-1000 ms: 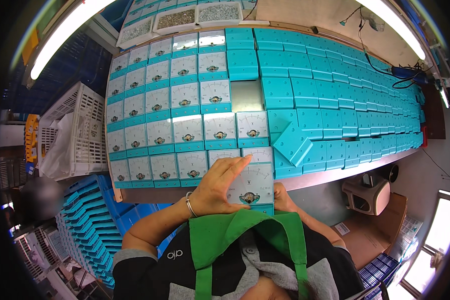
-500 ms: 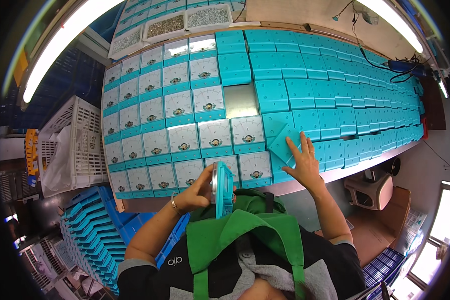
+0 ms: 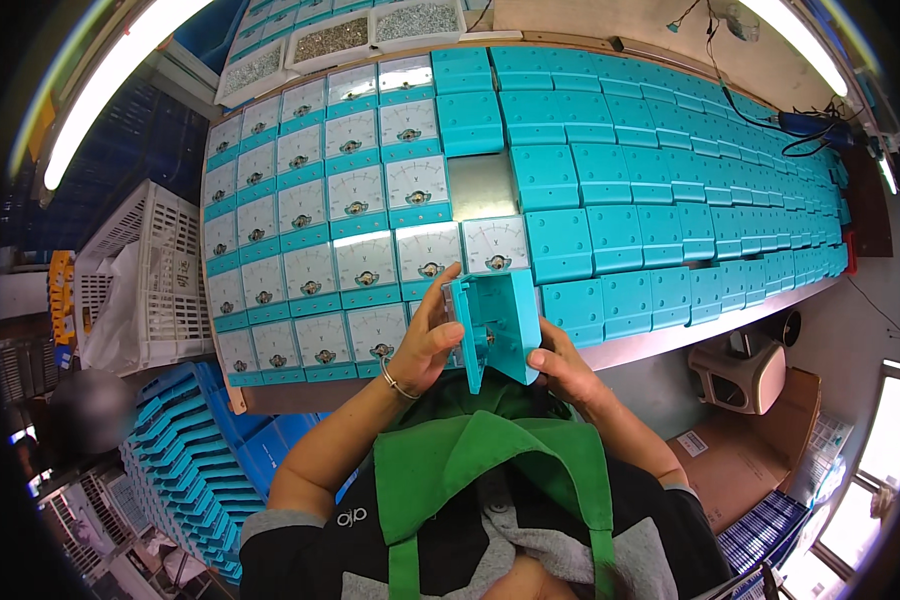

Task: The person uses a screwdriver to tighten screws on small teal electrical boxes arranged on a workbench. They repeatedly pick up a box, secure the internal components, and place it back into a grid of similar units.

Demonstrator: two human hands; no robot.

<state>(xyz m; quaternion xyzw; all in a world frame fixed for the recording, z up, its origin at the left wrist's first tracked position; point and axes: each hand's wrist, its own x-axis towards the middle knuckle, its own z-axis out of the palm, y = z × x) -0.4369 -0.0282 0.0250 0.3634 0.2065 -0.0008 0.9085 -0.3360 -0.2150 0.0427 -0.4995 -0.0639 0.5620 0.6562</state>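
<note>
In front of my chest, my left hand (image 3: 423, 350) grips an analog meter (image 3: 468, 345) turned on edge, so its inner side faces right. My right hand (image 3: 567, 370) holds a hollow teal back cover (image 3: 518, 325) by its lower right edge. The two parts stand side by side in a narrow V, with a small metal piece visible between them; whether they touch at the far end is hard to tell. Beyond them, rows of finished-looking meters (image 3: 362, 258) with white dials lie face up. To their right lie rows of teal covers (image 3: 610, 240).
Trays of small metal parts (image 3: 332, 45) stand at the far left. A white plastic crate (image 3: 175, 290) and stacked teal parts (image 3: 185, 470) are on my left. At the right are a beige stool (image 3: 740, 375), a cardboard box (image 3: 740, 460) and a corded tool (image 3: 810, 128).
My right hand has taken the tilted loose cover off the rows and brought it to the meter. My left hand has moved right and forward with the meter.
</note>
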